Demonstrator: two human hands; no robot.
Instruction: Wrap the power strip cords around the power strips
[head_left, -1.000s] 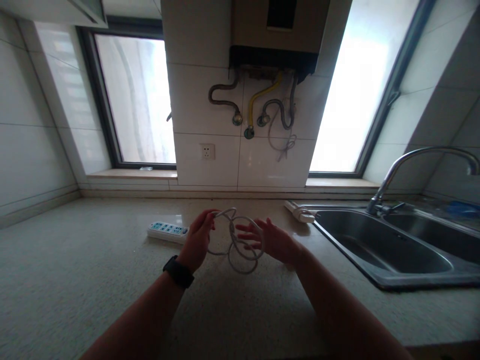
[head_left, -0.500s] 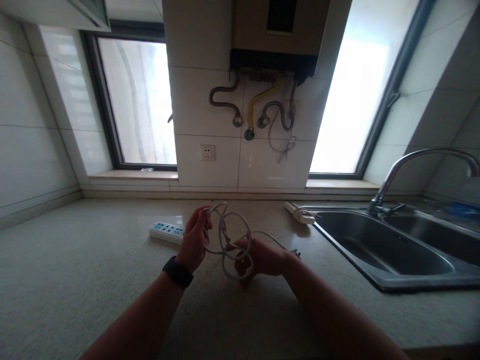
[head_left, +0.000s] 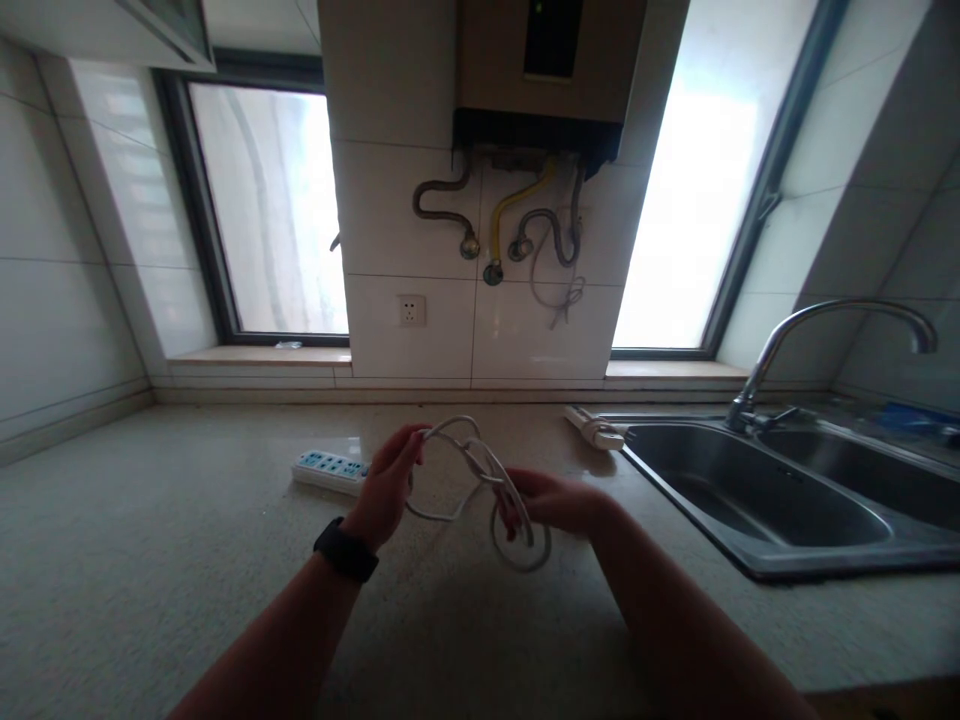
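Observation:
A white power cord point(head_left: 498, 474) hangs in loose, tangled loops between my hands, above the counter. My left hand point(head_left: 390, 480), with a black watch on its wrist, is closed on one side of the loops. On the other side, my right hand point(head_left: 551, 502) has its fingers round the cord, partly hidden by the strands. A white power strip point(head_left: 328, 472) with blue-marked sockets lies on the counter just left of my left hand, which covers its right end. The cord's plug cannot be made out.
A second white power strip point(head_left: 598, 430), its cord wrapped round it, lies by the rim of the double sink point(head_left: 705, 560). A curved faucet point(head_left: 757, 365) rises behind the basins. The wall socket point(head_left: 411, 310) sits below the water heater point(head_left: 544, 90) and its hoses.
My right hand has moved to the right and drawn the loops that way, so they are stretched and turned more edge-on. The plug seen beside my right wrist no longer shows.

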